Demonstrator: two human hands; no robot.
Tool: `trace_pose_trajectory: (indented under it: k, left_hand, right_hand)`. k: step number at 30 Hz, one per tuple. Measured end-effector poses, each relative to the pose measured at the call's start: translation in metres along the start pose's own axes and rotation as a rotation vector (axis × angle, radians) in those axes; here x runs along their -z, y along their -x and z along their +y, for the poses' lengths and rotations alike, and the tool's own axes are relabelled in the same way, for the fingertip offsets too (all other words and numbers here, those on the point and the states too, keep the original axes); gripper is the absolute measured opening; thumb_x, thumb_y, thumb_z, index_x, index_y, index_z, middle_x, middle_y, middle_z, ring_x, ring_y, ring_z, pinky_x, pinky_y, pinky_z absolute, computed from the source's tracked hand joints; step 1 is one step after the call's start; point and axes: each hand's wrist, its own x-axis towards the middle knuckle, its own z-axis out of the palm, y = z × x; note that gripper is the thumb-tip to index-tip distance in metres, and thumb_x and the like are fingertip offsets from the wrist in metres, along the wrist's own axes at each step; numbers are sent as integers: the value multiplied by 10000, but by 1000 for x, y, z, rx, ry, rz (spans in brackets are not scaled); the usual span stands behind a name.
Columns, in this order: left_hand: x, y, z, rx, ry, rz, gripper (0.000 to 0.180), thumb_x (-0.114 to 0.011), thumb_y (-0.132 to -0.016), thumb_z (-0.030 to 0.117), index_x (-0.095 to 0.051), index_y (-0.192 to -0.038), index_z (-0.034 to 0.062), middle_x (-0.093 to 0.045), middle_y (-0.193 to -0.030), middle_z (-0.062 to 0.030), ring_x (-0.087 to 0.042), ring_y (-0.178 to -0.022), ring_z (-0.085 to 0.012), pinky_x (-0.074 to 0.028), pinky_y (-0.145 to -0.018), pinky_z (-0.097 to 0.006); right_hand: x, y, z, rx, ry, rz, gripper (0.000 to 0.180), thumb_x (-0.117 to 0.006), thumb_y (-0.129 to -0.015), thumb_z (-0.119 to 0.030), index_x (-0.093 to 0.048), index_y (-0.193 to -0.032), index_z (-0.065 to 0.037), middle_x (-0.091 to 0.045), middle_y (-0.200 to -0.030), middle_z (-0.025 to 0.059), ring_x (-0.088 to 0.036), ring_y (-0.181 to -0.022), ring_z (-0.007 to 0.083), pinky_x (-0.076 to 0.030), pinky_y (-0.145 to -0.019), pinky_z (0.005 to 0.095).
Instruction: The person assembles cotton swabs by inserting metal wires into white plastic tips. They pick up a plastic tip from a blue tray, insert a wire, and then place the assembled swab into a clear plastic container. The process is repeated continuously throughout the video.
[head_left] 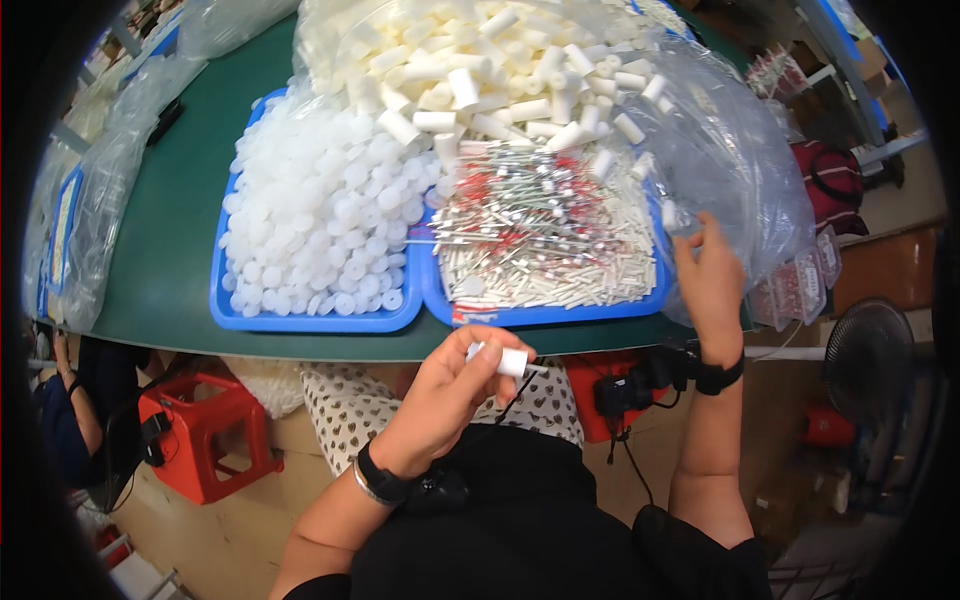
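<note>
Crowding green table: blue trays.

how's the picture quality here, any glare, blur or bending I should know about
Head view: fisheye bends the green table edge and blackens the corners; glare whitens the clear plastic bag; the left hand holding a white tube is fairly sharp, the right hand slightly soft.

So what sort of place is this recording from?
Likely a small assembly workshop: blue trays heaped with white caps and thin rods, bulk bags of white tubes, left hand holding one tube.
</note>
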Motion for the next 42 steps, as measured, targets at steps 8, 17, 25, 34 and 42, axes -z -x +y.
trace_pose_trajectory:
  k: [8,17,25,34,42]
  left_hand:
    - [8,-1,4,-102,95,74,195,-544,-1009,211,-554,-1065,24,-631,-990,-50,-570,-752,-59,-476,-682,-210]
    - [13,4,-7,-263,6,122,151,-526,-1015,185,-521,-1082,50,-608,-1082,-71,-564,-771,-69,-481,-706,-220]
    - [16,4,-13,-359,-111,192,142,-499,-1021,144,-507,-1114,37,-584,-1096,-72,-558,-786,-71,-477,-711,-223]
    - [15,7,-20,-630,-660,56,350,-609,-926,48,-507,-1260,38,-471,-1177,-71,-506,-1068,-148,-407,-964,-278]
    - [20,2,-29,-483,-431,-187,568,-635,-850,-49,-448,-1380,31,-358,-1500,-146,-347,-1403,-233,-320,-1131,-366]
  right_hand:
    - [34,63,-91,622,-708,-357,312,-641,-841,25,-586,-1148,27,-562,-977,156,-595,-866,301,-492,-757,364]
    - [17,88,-116,626,-783,-439,287,-636,-863,0,-572,-1140,42,-621,-975,182,-642,-793,325,-524,-698,371]
    - [5,99,-121,459,-982,-545,268,-608,-908,-14,-560,-1162,55,-634,-946,162,-650,-764,251,-520,-671,327]
    - [-4,100,-120,695,-944,-399,292,-611,-875,17,-545,-1158,43,-628,-969,184,-651,-805,314,-526,-709,366]
    - [-15,111,-125,752,-990,-365,307,-589,-840,46,-531,-1141,24,-626,-978,201,-644,-851,362,-524,-712,409]
